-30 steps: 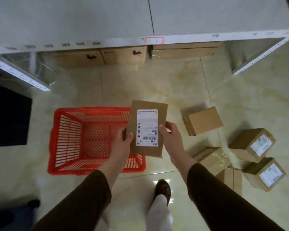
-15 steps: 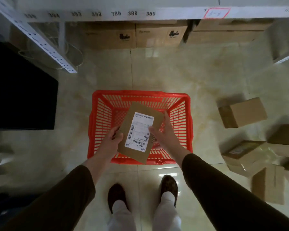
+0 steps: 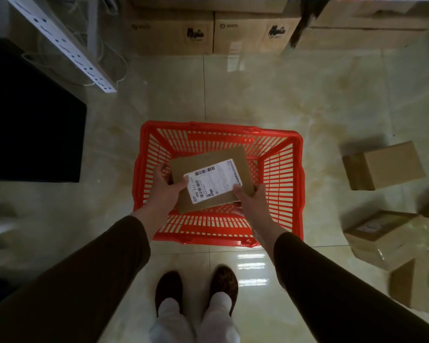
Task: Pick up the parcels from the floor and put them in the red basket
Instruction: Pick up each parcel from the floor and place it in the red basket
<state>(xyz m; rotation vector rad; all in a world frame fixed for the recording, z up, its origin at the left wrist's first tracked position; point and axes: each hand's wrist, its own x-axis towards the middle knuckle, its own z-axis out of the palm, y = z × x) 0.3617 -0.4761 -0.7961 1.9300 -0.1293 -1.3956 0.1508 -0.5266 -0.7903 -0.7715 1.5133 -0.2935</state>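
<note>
A flat brown parcel (image 3: 208, 159) with a white barcode label is held over the red basket (image 3: 298, 184), label up and turned crosswise. My left hand (image 3: 165, 188) grips its left end and my right hand (image 3: 252, 198) grips its lower right corner. The basket stands on the tiled floor right in front of my feet; I see nothing else inside it. More brown parcels lie on the floor to the right: one plain box (image 3: 383, 165), one taped box (image 3: 382, 235) and another (image 3: 416, 280) at the frame's edge.
A white shelf upright (image 3: 67, 48) slants down at the upper left, with cables behind it. Large cardboard cartons (image 3: 213, 33) line the floor under the shelf at the top. A black panel (image 3: 30, 125) fills the left side. My shoes (image 3: 196, 290) stand just below the basket.
My view has swung left and down, centring the basket. Both hands have turned the parcel from upright to crosswise and lowered it over the basket's opening.
</note>
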